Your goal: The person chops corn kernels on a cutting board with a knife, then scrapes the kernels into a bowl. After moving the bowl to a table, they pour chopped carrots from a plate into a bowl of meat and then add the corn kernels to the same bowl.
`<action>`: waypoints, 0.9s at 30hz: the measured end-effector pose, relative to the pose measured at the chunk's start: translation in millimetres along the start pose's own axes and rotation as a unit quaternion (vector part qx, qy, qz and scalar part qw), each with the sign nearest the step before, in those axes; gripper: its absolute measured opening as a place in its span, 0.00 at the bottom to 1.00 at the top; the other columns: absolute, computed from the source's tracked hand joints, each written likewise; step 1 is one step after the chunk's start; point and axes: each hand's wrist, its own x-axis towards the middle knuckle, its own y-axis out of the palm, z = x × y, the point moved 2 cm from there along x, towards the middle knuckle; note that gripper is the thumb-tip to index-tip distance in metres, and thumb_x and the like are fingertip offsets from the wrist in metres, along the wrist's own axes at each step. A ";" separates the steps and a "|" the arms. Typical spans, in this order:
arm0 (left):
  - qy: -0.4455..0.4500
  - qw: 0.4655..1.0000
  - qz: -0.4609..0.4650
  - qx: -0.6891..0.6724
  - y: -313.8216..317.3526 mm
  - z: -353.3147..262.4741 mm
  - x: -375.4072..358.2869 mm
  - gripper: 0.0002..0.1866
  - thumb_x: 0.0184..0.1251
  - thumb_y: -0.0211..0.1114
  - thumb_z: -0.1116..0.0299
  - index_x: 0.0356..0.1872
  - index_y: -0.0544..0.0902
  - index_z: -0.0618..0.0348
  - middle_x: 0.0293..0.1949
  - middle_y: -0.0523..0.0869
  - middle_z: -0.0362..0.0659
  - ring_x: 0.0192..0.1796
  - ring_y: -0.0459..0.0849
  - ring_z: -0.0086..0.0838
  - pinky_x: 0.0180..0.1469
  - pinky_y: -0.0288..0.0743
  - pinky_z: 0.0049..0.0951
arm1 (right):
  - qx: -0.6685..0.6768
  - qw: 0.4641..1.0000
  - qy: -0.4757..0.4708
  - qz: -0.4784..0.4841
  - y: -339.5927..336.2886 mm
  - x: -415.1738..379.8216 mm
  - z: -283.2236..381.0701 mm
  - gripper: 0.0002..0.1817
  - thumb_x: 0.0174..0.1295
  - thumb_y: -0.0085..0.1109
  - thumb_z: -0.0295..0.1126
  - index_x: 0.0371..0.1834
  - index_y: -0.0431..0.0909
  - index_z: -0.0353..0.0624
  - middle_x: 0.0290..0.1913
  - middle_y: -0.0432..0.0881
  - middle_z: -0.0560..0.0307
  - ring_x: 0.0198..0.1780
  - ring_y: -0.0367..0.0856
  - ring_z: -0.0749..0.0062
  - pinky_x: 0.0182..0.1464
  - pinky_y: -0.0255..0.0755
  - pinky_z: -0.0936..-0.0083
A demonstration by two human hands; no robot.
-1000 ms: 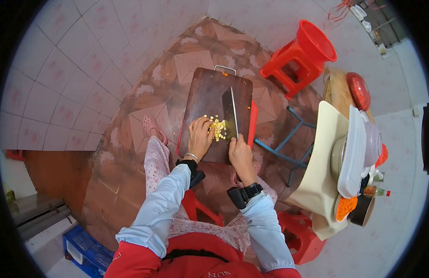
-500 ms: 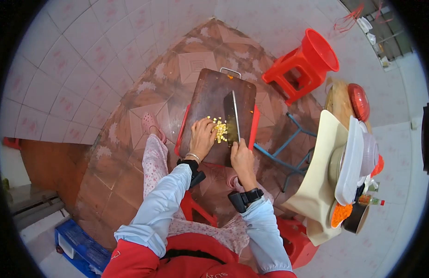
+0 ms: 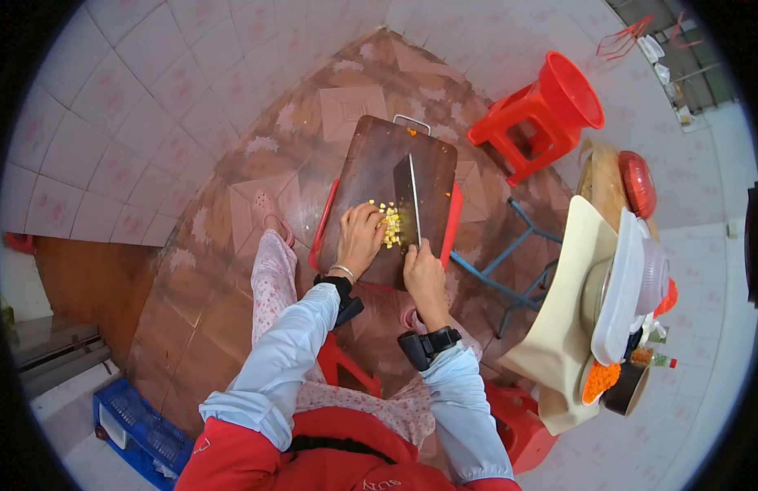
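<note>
My right hand (image 3: 425, 274) is wrapped round the handle of a cleaver (image 3: 407, 200). The wide dark blade points away from me and stands on edge over the brown wooden cutting board (image 3: 432, 168). Just left of the blade lie small yellow diced pieces (image 3: 391, 227), which I cannot name more exactly. My left hand (image 3: 360, 239) is on the board with its fingers bent and close together, pressed against the left side of these pieces. Its fingertips are partly hidden. A few orange bits stick to the board's far end and right side.
The board rests on a red stool (image 3: 453, 221) between my legs. Right of it are a blue metal frame (image 3: 498, 260), a red stool with a red basin (image 3: 569, 90), and a cream surface (image 3: 571, 286) holding dishes and shredded orange food (image 3: 602, 380). A blue basket (image 3: 142, 425) is at lower left.
The view has shifted slightly. My right hand and the cleaver have moved a little left, nearer the yellow pieces. My left hand stays beside them.
</note>
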 end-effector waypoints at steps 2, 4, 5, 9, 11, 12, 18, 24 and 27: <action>0.001 1.000 -0.005 0.003 -0.4 0.5 0.4 0.12 0.60 0.65 0.67 0.44 0.79 0.55 0.48 0.77 0.42 0.60 0.72 0.36 0.66 0.58 0.43 | 0.003 1.000 -0.007 -0.002 3.0 3.9 -3.4 0.14 0.70 0.45 0.38 0.41 0.71 0.35 0.27 0.80 0.28 0.32 0.80 0.31 0.34 0.72 0.41; 0.002 1.000 -0.006 0.002 0.3 -2.0 -0.8 0.12 0.60 0.65 0.67 0.44 0.79 0.55 0.48 0.77 0.42 0.61 0.72 0.36 0.66 0.58 0.43 | 0.004 1.000 -0.009 -0.005 -2.0 1.0 -2.6 0.14 0.70 0.45 0.38 0.41 0.71 0.35 0.27 0.80 0.28 0.31 0.80 0.31 0.34 0.72 0.41; 0.004 1.000 -0.006 0.000 1.8 -2.1 0.0 0.12 0.60 0.65 0.67 0.44 0.79 0.55 0.48 0.77 0.42 0.61 0.72 0.36 0.65 0.58 0.43 | 0.002 1.000 -0.001 -0.006 -5.5 -1.3 -1.8 0.14 0.70 0.44 0.37 0.41 0.71 0.36 0.27 0.80 0.28 0.31 0.80 0.31 0.34 0.72 0.41; 0.005 1.000 0.001 0.011 -1.8 -1.5 0.5 0.12 0.60 0.65 0.67 0.44 0.79 0.55 0.49 0.77 0.43 0.61 0.72 0.36 0.65 0.58 0.43 | -0.006 1.000 0.010 -0.002 -2.6 -3.6 3.0 0.13 0.70 0.44 0.37 0.41 0.71 0.36 0.27 0.80 0.28 0.31 0.80 0.31 0.34 0.72 0.41; 0.002 1.000 -0.003 0.012 0.3 0.4 0.9 0.12 0.60 0.65 0.67 0.44 0.79 0.54 0.49 0.77 0.42 0.61 0.72 0.36 0.65 0.58 0.43 | -0.011 1.000 0.010 -0.001 0.5 -1.3 0.2 0.13 0.70 0.44 0.37 0.41 0.71 0.36 0.27 0.80 0.28 0.31 0.80 0.32 0.34 0.72 0.41; -0.002 1.000 -0.004 0.012 0.4 -0.6 -0.7 0.12 0.60 0.65 0.67 0.44 0.79 0.54 0.49 0.77 0.42 0.61 0.72 0.36 0.65 0.58 0.43 | -0.005 1.000 -0.003 -0.005 -0.2 -2.4 -0.9 0.13 0.70 0.44 0.37 0.41 0.71 0.36 0.27 0.80 0.28 0.31 0.80 0.32 0.34 0.72 0.41; 0.004 1.000 -0.004 0.015 -1.5 -1.3 -0.1 0.11 0.61 0.64 0.67 0.44 0.79 0.55 0.49 0.77 0.42 0.60 0.72 0.36 0.65 0.59 0.44 | 0.013 1.000 0.004 0.004 1.4 -7.8 0.9 0.13 0.70 0.45 0.37 0.42 0.71 0.37 0.27 0.80 0.29 0.31 0.80 0.31 0.34 0.72 0.41; -0.001 1.000 -0.003 0.008 0.2 -0.2 1.1 0.10 0.62 0.64 0.66 0.43 0.80 0.55 0.47 0.77 0.42 0.59 0.73 0.36 0.64 0.59 0.43 | 0.003 1.000 -0.005 -0.007 -1.5 -4.1 -0.5 0.13 0.70 0.45 0.37 0.43 0.71 0.38 0.26 0.80 0.30 0.31 0.79 0.31 0.34 0.72 0.41; -0.010 1.000 -0.007 0.000 -3.1 -1.1 2.2 0.10 0.62 0.64 0.65 0.43 0.81 0.54 0.46 0.78 0.41 0.58 0.73 0.35 0.63 0.59 0.42 | 0.012 1.000 0.006 -0.013 -4.5 -8.5 -4.7 0.13 0.70 0.45 0.37 0.43 0.71 0.37 0.26 0.80 0.30 0.31 0.79 0.31 0.34 0.72 0.41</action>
